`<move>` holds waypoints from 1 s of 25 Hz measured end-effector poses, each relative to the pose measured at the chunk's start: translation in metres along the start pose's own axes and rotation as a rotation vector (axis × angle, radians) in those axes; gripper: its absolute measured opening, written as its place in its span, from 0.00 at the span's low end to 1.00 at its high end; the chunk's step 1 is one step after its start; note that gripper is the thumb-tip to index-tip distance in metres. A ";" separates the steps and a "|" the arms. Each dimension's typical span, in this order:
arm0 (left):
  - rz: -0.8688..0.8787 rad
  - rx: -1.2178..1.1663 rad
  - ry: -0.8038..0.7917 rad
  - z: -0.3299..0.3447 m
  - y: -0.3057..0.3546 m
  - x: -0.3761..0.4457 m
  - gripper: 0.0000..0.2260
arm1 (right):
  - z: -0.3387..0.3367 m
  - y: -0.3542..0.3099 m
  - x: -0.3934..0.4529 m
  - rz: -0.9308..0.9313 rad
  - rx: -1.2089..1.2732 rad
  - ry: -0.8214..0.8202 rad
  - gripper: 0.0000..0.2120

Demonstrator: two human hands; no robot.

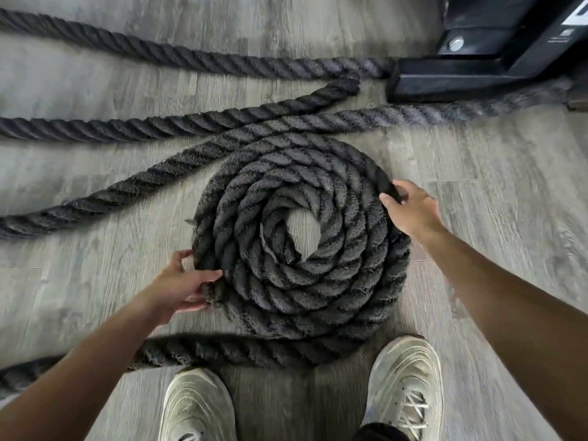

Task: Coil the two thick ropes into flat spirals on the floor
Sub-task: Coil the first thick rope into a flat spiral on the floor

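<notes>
A thick dark rope lies wound into a flat spiral coil (pixel 331 249) on the grey wood floor, with a small bare gap at its centre. My left hand (pixel 183 286) grips the coil's outer turn at its lower left edge. My right hand (pixel 410 208) rests on the outer turn at the right edge, fingers curled over it. A loose length of the same rope (pixel 222 350) runs out leftward below the coil, just ahead of my shoes. Other uncoiled rope lengths (pixel 178 124) stretch across the floor behind the coil.
A black metal machine base (pixel 471 78) with a bolt stands at the back right, and ropes pass beside and under it. My two pale sneakers (pixel 404 383) stand at the bottom edge. Grey plank floor (pixel 509 173) surrounds the coil.
</notes>
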State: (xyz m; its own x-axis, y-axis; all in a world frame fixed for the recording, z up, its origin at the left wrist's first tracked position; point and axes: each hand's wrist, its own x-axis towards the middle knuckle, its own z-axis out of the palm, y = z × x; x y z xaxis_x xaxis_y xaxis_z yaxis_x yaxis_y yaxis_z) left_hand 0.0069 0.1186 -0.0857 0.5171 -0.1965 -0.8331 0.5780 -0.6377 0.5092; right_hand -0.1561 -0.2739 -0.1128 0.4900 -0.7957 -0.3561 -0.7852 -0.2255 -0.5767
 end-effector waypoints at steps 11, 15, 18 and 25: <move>0.282 0.179 0.226 -0.008 0.091 0.081 0.28 | 0.055 0.034 -0.150 0.278 0.316 0.173 0.31; 0.167 0.046 0.244 -0.008 0.065 0.063 0.27 | 0.029 0.040 -0.093 0.190 0.333 0.122 0.29; 0.108 -0.105 0.241 0.005 0.020 0.030 0.25 | 0.008 0.023 -0.042 0.111 0.267 0.077 0.28; 0.048 -0.204 0.194 0.004 -0.015 0.006 0.25 | 0.011 -0.003 -0.021 0.140 0.354 0.159 0.19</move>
State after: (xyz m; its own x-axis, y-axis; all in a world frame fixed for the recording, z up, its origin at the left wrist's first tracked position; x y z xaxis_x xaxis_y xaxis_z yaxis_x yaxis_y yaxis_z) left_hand -0.0008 0.1240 -0.0989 0.6469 -0.0645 -0.7599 0.6545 -0.4645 0.5966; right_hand -0.1602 -0.2508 -0.1118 0.3012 -0.8880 -0.3476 -0.6480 0.0768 -0.7578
